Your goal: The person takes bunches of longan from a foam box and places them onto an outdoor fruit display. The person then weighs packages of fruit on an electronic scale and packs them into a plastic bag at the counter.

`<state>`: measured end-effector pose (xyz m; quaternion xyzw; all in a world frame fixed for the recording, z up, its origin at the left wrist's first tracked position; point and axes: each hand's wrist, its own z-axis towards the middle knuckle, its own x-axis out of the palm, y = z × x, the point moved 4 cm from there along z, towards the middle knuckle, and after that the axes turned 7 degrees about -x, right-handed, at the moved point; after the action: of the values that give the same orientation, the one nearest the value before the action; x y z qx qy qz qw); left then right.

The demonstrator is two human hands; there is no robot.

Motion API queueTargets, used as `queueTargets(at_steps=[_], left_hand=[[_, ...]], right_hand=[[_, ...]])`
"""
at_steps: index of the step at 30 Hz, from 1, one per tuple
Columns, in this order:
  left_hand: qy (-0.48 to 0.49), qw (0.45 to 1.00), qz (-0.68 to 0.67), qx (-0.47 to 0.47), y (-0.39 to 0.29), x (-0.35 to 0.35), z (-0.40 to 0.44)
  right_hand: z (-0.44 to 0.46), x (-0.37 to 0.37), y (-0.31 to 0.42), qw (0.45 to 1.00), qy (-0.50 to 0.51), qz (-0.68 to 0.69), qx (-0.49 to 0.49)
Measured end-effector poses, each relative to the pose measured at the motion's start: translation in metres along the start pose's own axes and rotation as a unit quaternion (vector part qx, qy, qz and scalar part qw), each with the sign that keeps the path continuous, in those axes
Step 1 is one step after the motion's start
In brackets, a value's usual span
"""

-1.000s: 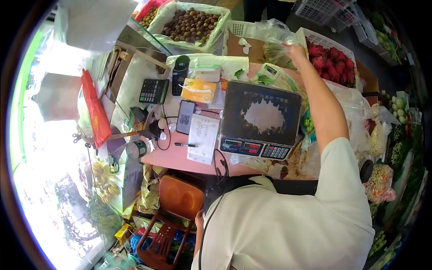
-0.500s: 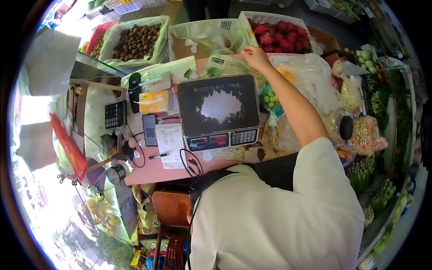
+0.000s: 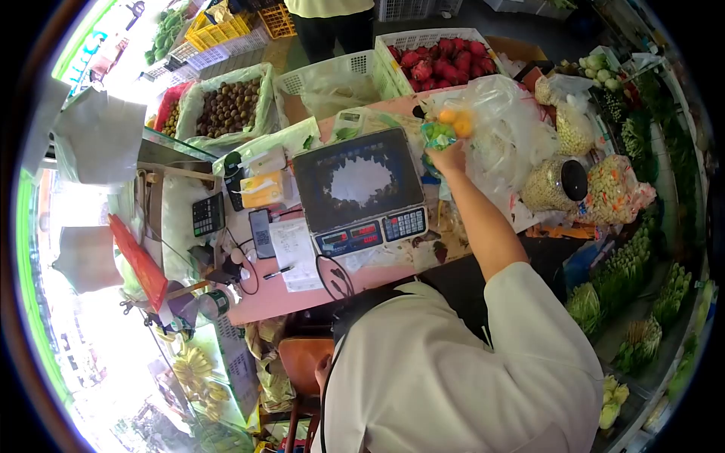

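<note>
My right hand (image 3: 447,159) reaches past the scale's right side, fingers closed on a printed plastic bag of small green fruit (image 3: 439,135). Just beyond it, orange fruit (image 3: 458,121) shows through clear plastic. The digital scale (image 3: 359,177) has a worn dark plate with nothing on it and red lit digits. Low down, my left hand (image 3: 323,370) is beside the brown chair (image 3: 302,362), mostly hidden by my body, so its fingers do not show clearly.
Left of the scale are a phone (image 3: 262,232), a notebook (image 3: 295,253), a calculator (image 3: 208,214) and a yellow tissue pack (image 3: 263,189). Crates of brown round fruit (image 3: 230,106) and dragon fruit (image 3: 445,64) line the far edge. A person (image 3: 332,30) stands beyond. Jars and bags sit right.
My right hand has come back toward me from the table's far edge and taken hold of the bag of green fruit, which has shifted. The view has tilted, showing more of the standing person.
</note>
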<state>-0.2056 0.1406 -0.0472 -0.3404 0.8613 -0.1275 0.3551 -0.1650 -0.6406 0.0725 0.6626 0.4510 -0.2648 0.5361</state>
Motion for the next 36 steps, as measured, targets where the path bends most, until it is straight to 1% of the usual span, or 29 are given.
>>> queueTargets(at_steps=[1, 3, 4, 5, 6, 7, 8, 9, 10, 11, 13, 15, 17, 19, 20, 21, 22, 23, 24, 25, 27, 29, 30, 31, 32, 34, 35, 36], left_hand=[[-0.013, 1.0, -0.01, -0.008, -0.007, -0.004, -0.004], [-0.026, 0.997, -0.042, -0.061, -0.031, -0.006, -0.023], [-0.021, 0.997, -0.06, -0.05, -0.033, -0.004, -0.026], [-0.02, 0.993, -0.093, -0.069, -0.027, 0.0, -0.025], [-0.022, 0.994, -0.075, -0.076, -0.021, 0.006, -0.025], [-0.022, 0.995, -0.053, -0.083, -0.01, 0.009, -0.025], [-0.011, 0.997, -0.021, -0.073, -0.002, 0.012, -0.024], [0.006, 0.999, 0.015, -0.051, 0.005, 0.017, -0.024], [0.019, 0.998, 0.045, -0.031, 0.01, 0.019, -0.021], [0.034, 0.997, 0.071, -0.012, 0.011, 0.02, -0.018], [0.053, 0.993, 0.105, 0.019, 0.01, 0.022, -0.009], [0.064, 0.989, 0.127, 0.045, -0.004, 0.016, -0.002], [0.071, 0.984, 0.148, 0.063, -0.023, 0.008, 0.005], [0.075, 0.978, 0.182, 0.069, -0.049, -0.001, 0.013], [0.077, 0.974, 0.204, 0.058, -0.064, -0.006, 0.016], [0.066, 0.988, 0.139, 0.031, -0.077, -0.013, 0.015], [0.061, 0.996, 0.071, 0.0, -0.094, -0.016, 0.012], [0.057, 0.991, -0.119, 0.002, -0.11, -0.022, 0.004], [0.072, 0.979, -0.188, -0.02, -0.097, -0.021, 0.016], [0.065, 0.98, -0.187, -0.018, -0.103, -0.023, 0.01], [0.064, 0.98, -0.187, -0.029, -0.093, -0.019, 0.007], [0.061, 0.984, -0.147, -0.08, -0.1, -0.016, -0.016], [0.046, 0.998, -0.029, -0.012, -0.073, -0.014, -0.003], [0.034, 0.995, 0.021, 0.091, -0.022, -0.01, 0.02], [0.038, 0.99, 0.078, 0.109, 0.007, -0.005, 0.023], [0.05, 0.987, 0.133, 0.08, 0.02, 0.001, 0.013], [0.053, 0.985, 0.146, 0.072, 0.021, -0.001, 0.008], [0.058, 0.983, 0.16, 0.068, 0.021, -0.004, 0.003]], right_hand=[[0.011, 0.005, -0.014, 1.0, 0.004, 0.007, 0.001], [0.035, 0.005, -0.036, 0.99, -0.034, 0.108, -0.084], [0.035, -0.003, -0.043, 0.968, 0.062, 0.241, -0.045], [0.026, -0.015, -0.04, 0.918, 0.158, 0.365, -0.003], [0.018, -0.026, -0.034, 0.916, 0.163, 0.367, -0.008], [0.006, -0.036, -0.03, 0.894, 0.19, 0.405, -0.035], [-0.008, -0.048, -0.028, 0.869, 0.215, 0.441, -0.058], [-0.025, -0.061, -0.023, 0.868, 0.214, 0.445, -0.051], [-0.045, -0.078, -0.004, 0.888, 0.193, 0.389, -0.152], [-0.062, -0.084, 0.011, 0.896, 0.168, 0.327, -0.25], [-0.078, -0.072, 0.031, 0.867, 0.15, 0.244, -0.409], [-0.108, -0.06, 0.063, 0.848, 0.153, 0.17, -0.479], [-0.13, -0.036, 0.083, 0.84, 0.157, 0.156, -0.495], [-0.143, -0.005, 0.091, 0.839, 0.128, 0.111, -0.517], [-0.153, -0.003, 0.096, 0.844, 0.103, 0.047, -0.525], [-0.159, 0.0, 0.097, 0.844, 0.105, 0.046, -0.524], [-0.163, -0.001, 0.095, 0.844, 0.06, 0.038, -0.532], [-0.165, -0.003, 0.092, 0.843, 0.014, 0.028, -0.538], [-0.173, -0.017, 0.092, 0.821, -0.052, 0.049, -0.566], [-0.178, -0.032, 0.089, 0.823, -0.049, 0.045, -0.564], [-0.19, -0.072, 0.072, 0.786, -0.159, 0.136, -0.581], [-0.185, -0.078, 0.02, 0.859, -0.183, 0.18, -0.444], [-0.183, -0.074, -0.01, 0.885, -0.188, 0.223, -0.362], [-0.178, -0.062, -0.041, 0.904, -0.193, 0.262, -0.276], [-0.172, -0.038, -0.067, 0.907, -0.189, 0.258, -0.274], [-0.156, 0.027, -0.119, 0.92, -0.059, 0.329, -0.203], [-0.153, 0.04, -0.125, 0.922, -0.058, 0.328, -0.199], [-0.152, 0.059, -0.121, 0.908, 0.025, 0.35, -0.227]])
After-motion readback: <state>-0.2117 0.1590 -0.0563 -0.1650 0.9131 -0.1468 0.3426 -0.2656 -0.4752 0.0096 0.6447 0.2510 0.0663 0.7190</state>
